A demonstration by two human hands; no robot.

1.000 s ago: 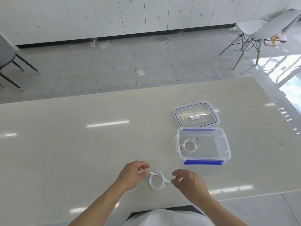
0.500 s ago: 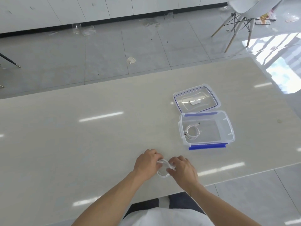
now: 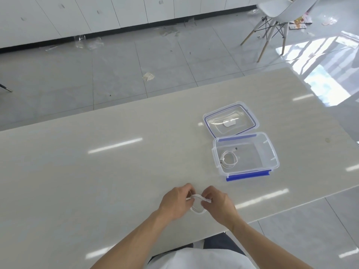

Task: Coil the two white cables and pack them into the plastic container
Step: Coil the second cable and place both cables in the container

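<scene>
A coiled white cable (image 3: 197, 210) sits near the table's front edge, held between both hands. My left hand (image 3: 174, 203) pinches its left side and one plug end. My right hand (image 3: 218, 204) grips its right side, with the other white plug sticking out at the fingertips. Parts of the coil are hidden by my fingers. To the right and farther back stands the clear plastic container (image 3: 272, 150) with blue clips. A second coiled white cable (image 3: 229, 159) lies inside it at the left.
The container's clear lid (image 3: 252, 121) lies flat just behind it. The pale table (image 3: 97, 171) stretches left and back; its front edge runs just under my wrists. A white chair (image 3: 275, 14) stands on the floor at the far right.
My hands closed in on the coil, which lay loose between them a second ago, and now both grip it. The view shifted, so the container appears farther right.
</scene>
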